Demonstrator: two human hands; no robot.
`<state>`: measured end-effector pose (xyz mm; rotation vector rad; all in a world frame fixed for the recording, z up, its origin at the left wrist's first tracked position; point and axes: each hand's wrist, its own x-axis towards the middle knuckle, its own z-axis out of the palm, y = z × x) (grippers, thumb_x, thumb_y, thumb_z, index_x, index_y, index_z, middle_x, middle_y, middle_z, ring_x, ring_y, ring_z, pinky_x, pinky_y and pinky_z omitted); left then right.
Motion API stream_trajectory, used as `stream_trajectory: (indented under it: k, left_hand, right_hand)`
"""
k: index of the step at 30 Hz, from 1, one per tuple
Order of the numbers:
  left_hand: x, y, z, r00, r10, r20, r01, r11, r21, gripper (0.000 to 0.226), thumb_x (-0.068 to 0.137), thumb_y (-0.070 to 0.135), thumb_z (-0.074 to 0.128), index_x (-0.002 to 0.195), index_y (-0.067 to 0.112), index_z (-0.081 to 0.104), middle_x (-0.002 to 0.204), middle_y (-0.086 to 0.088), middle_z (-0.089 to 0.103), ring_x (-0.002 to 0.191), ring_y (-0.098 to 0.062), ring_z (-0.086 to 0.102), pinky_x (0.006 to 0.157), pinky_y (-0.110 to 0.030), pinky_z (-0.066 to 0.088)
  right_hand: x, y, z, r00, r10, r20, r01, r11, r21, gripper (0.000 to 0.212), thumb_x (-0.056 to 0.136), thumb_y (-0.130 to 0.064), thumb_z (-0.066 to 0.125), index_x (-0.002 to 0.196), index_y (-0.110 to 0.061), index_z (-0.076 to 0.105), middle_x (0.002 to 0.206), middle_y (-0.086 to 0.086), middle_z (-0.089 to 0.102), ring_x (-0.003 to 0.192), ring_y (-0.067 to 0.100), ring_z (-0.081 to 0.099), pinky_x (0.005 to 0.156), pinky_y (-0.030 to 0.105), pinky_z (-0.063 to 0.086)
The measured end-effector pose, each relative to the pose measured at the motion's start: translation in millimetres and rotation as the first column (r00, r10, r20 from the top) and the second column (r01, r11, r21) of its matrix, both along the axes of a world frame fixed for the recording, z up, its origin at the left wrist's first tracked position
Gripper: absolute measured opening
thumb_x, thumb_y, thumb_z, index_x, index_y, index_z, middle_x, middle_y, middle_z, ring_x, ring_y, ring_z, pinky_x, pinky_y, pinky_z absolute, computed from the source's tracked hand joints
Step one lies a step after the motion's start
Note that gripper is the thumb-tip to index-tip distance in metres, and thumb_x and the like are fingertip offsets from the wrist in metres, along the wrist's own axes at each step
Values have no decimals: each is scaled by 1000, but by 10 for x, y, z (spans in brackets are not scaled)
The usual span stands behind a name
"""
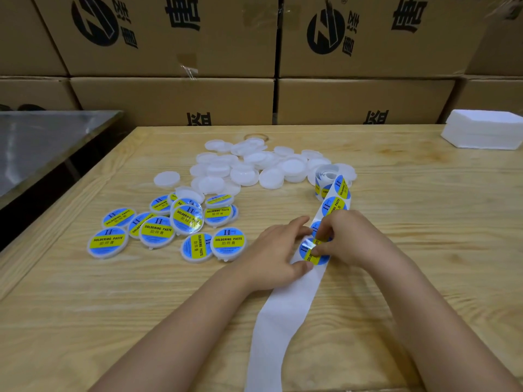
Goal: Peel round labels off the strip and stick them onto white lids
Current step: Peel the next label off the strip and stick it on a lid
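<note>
A white backing strip (285,315) runs from the table's near edge up to a small roll (325,179), carrying round blue and yellow labels (334,206). My left hand (277,256) presses the strip flat, thumb at its left edge. My right hand (348,236) pinches the edge of the nearest label (311,254) with fingertips and thumb. Bare white lids (254,165) lie heaped at the table's middle back. Several lids bearing labels (158,230) lie to the left of my hands.
The wooden table (424,250) has a raised rim on its left side. A white foam stack (484,131) sits at the back right corner. A metal table (42,148) stands to the left. Stacked cardboard boxes (175,100) wall off the back.
</note>
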<state>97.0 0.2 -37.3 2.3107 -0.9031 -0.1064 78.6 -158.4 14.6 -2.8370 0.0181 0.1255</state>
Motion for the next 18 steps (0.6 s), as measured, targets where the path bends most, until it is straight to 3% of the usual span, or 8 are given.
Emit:
stream_trajectory:
  k: [7,12,18]
  left_hand:
    - [4,3,-13,999,3,37,-3,1000,-9,76,84,29,65,146,18,22,141,12,45,129,-14,39,108,-31,26]
    - [11,-1,-18,999,1,47,-1,1000,-6,77,83,30,66,145,19,22,142,14,44,130,-13,37,108,-31,24]
    - [29,1,-16,998,-24,55,23,999,32,83,84,34,65,148,19,14,145,18,38,135,-13,31,111,-30,19]
  right_hand:
    - [-14,-23,5,999,-36,29,33,994,100,19,72,-25,78,81,-17,62,86,3,66,80,15,57,72,29,47]
    - [5,-89,31,997,-43,62,32,985,169,7,78,-20,71,73,-17,67,79,4,69,71,13,58,57,21,42]
    - [6,-276,74,998,-49,-32,58,903,426,9,76,-17,75,69,-12,72,72,2,66,68,12,55,67,29,43]
